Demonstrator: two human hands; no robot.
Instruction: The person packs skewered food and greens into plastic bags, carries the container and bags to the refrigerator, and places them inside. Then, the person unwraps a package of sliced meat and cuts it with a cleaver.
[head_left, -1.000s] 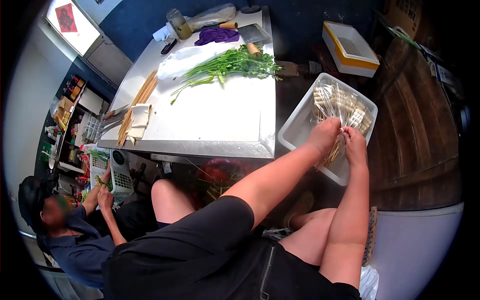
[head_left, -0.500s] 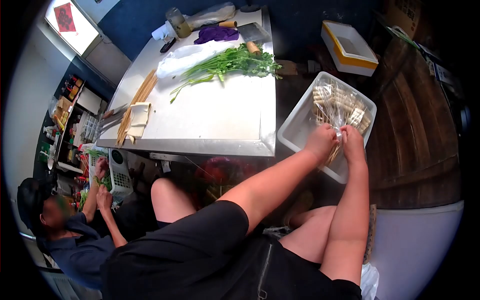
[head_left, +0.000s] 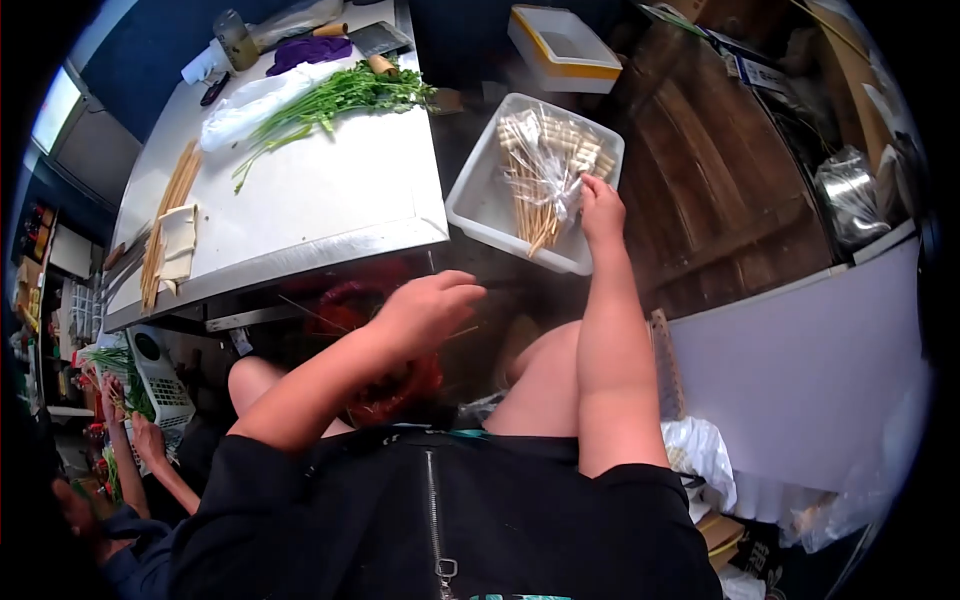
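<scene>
A bundle of wooden skewers (head_left: 542, 228) with pale rolled pieces on their far ends lies in a white plastic tub (head_left: 476, 213). A clear plastic bag (head_left: 552, 178) covers the upper part of the bundle, its gathered end loose over the sticks. My right hand (head_left: 603, 208) is at the tub's right side, fingers closed on the edge of the bag. Away from the tub, my left hand (head_left: 432, 308) hangs in the air above my lap, fingers stretched out and slightly blurred, holding nothing.
The metal-edged white table (head_left: 330, 190) carries leafy greens (head_left: 345, 100), bare skewers (head_left: 170, 215) and folded pale sheets (head_left: 178, 243). Behind the tub stands a foam box (head_left: 565, 48). At lower left, a co-worker's hands (head_left: 140, 425) handle greens beside a white basket (head_left: 165, 380).
My left hand has let go of the bag and drawn back toward my body. The bag's gathered neck has loosened; my right hand stays at it. The view has turned right.
</scene>
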